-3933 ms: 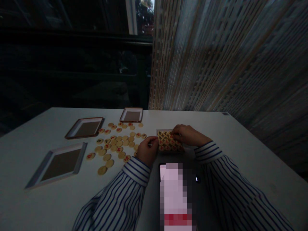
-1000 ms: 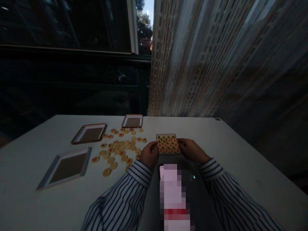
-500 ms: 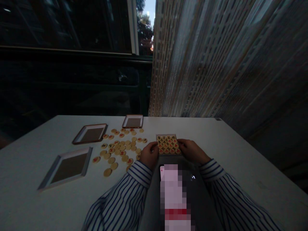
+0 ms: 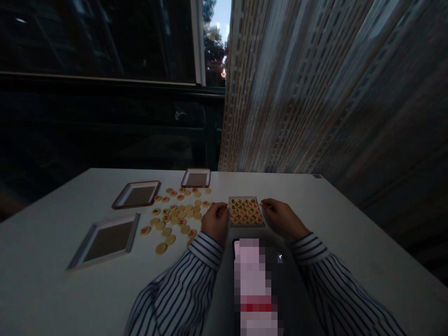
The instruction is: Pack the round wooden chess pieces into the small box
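A small shallow square box (image 4: pixel 246 225) lies on the table, filled with rows of round Chinese chess pieces (image 4: pixel 246 211) with red and black characters face up. By its left side is my left hand (image 4: pixel 214 222), fingers curled in, fingertips very near the edge. My right hand (image 4: pixel 284 217) is at the other side, fingers closed together, with a slight gap to the box edge. Nothing shows within either hand's fingers. Many loose chess pieces (image 4: pixel 181 214) are scattered to the left, some face down and some showing red or black characters; my left hand hides a few.
To the left on the white table (image 4: pixel 350 261) lie a pale box lid or tray (image 4: pixel 108 240) and a brown-rimmed tray (image 4: pixel 138 194). Another small tray (image 4: pixel 196 179) sits farther back. A phone-like device (image 4: pixel 255 280), partly blurred out, is in front of me. A curtain (image 4: pixel 280 93) hangs behind.
Both hands have loosened slightly from the box's sides, the right one shifting a little up and outward. The box stays between them. The whole view has shifted slightly.
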Action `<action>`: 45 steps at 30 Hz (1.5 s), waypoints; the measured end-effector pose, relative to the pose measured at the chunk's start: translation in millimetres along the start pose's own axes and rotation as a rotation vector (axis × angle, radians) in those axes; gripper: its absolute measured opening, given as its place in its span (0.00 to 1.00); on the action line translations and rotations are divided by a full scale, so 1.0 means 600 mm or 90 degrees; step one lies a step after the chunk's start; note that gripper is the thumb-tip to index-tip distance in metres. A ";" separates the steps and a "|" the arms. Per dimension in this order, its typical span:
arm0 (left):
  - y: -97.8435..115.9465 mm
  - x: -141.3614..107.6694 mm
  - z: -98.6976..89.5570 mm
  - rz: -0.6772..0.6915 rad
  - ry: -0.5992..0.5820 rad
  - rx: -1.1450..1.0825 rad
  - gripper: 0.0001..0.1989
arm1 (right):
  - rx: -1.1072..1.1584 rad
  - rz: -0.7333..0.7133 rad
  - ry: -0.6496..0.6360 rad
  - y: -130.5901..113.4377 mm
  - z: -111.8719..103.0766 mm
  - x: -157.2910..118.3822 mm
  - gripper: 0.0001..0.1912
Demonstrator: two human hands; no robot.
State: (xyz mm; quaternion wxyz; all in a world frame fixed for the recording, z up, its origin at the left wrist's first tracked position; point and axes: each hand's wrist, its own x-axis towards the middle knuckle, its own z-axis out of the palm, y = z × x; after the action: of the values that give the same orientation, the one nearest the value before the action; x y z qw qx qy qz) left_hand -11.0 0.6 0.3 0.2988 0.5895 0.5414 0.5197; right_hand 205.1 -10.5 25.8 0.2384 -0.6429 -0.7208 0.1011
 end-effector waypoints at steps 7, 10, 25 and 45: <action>0.022 0.002 -0.020 -0.027 0.000 -0.096 0.06 | 0.000 -0.034 0.028 -0.021 -0.027 -0.004 0.16; 0.028 -0.004 -0.039 -0.017 -0.011 -0.095 0.06 | -0.001 -0.055 0.028 -0.040 -0.034 -0.005 0.16; 0.022 -0.027 -0.152 0.076 0.010 0.089 0.09 | -0.021 -0.184 -0.055 -0.161 -0.019 0.001 0.18; -0.061 -0.014 -0.299 0.071 0.117 0.330 0.13 | -0.056 -0.318 -0.163 -0.281 0.048 0.030 0.17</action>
State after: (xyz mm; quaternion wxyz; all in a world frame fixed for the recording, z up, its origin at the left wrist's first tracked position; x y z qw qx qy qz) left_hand -189.8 -36.7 14.6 0.0581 0.6256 0.6478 0.4308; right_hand 42.2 -13.9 80.7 0.1350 -0.4368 -0.8850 0.0883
